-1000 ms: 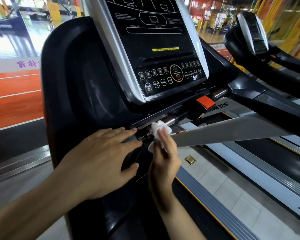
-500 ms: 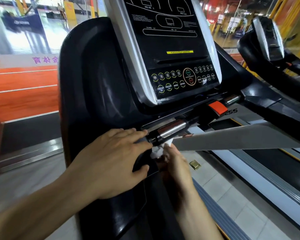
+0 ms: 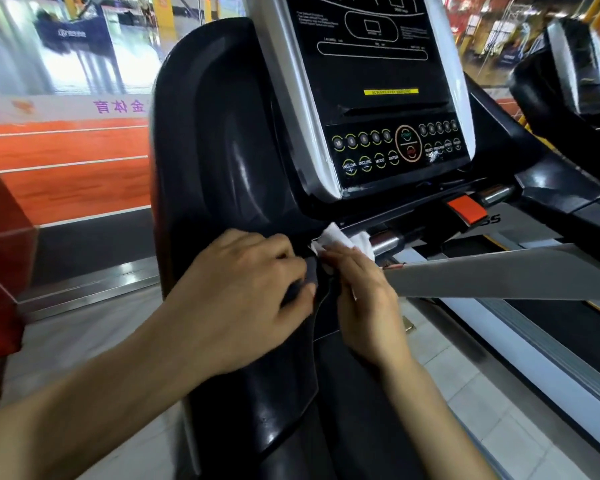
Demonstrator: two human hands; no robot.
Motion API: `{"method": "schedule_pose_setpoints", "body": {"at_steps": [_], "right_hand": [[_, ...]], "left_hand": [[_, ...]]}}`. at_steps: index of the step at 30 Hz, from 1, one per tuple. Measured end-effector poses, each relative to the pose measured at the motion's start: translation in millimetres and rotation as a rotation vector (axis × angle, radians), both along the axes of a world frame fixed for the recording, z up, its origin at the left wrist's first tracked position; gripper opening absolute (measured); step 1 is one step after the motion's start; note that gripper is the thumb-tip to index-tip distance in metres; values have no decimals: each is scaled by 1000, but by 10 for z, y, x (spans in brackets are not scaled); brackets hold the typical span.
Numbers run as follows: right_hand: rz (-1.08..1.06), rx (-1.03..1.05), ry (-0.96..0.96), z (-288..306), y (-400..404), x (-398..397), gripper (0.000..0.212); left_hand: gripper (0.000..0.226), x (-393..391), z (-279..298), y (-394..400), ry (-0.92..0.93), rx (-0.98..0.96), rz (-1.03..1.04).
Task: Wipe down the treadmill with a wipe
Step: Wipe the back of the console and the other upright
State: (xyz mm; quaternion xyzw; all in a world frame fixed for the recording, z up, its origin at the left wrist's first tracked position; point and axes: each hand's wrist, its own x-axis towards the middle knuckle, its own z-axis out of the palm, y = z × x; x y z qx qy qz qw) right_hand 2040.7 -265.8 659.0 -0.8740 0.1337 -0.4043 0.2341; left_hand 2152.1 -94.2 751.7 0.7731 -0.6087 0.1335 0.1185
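Right hand (image 3: pixel 368 299) pinching crumpled white wipe (image 3: pixel 343 241) against chrome handlebar (image 3: pixel 385 242); left hand (image 3: pixel 246 299), fingers curled, gripping black treadmill housing (image 3: pixel 215 150) beside it.

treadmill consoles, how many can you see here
2: the near console directly above the hands, and a second console on the next machine at upper right, cut off by the frame. More may be out of view.

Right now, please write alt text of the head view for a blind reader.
A right hand presses a white wipe on a treadmill's metal handlebar below the control console. The left hand grips the black side panel.
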Motion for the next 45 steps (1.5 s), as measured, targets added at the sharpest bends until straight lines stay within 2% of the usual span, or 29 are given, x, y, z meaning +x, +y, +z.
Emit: {"method": "schedule_pose_setpoints", "body": {"at_steps": [2, 5, 8, 10, 13, 18, 21, 23, 26, 29, 32, 35, 38, 42, 45], "right_hand": [[-35, 11, -25, 5, -66, -79, 43], [-112, 222, -113, 86, -23, -60, 47], [79, 261, -134, 161, 472, 47, 47], [224, 240, -112, 154, 728, 19, 45], [439, 203, -22, 237, 858, -90, 44], [187, 292, 53, 350, 658, -57, 49], [378, 180, 133, 383, 973, -150, 56], [477, 182, 173, 398, 1098, -235, 48], [376, 265, 198, 516, 1005, -223, 46], [349, 168, 299, 657, 1109, -255, 57], [377, -21, 397, 744, 1318, -289, 40], [291, -184, 401, 809, 1452, -179, 40], [250, -79, 513, 904, 1613, 245, 39], [106, -330, 525, 926, 1552, 1061, 52], [-40, -355, 579, 1116, 1458, 1645, 50]], "left_hand": [[43, 168, 51, 110, -58, -59, 40], [41, 500, 32, 322, -112, -144, 95], [42, 646, -144, 410, 26, -250, 4], [40, 631, -244, 384, 175, -357, -57], [38, 590, -309, 355, 289, -503, -87], [37, 564, -354, 354, 383, -587, -121], [39, 546, -354, 356, 409, -605, -122], [38, 577, -334, 378, 416, -625, -136], [32, 760, -228, 411, 408, -680, -140], [37, 1226, -74, 366, 367, -645, -66], [41, 1763, 76, 309, 292, -457, -73], [40, 2044, 202, 278, 317, -360, -119], [40, 2148, 246, 269, 348, -349, -189], [49, 2352, 355, 271, 222, -330, -213], [63, 2465, 479, 226, 192, -284, -217]]}}
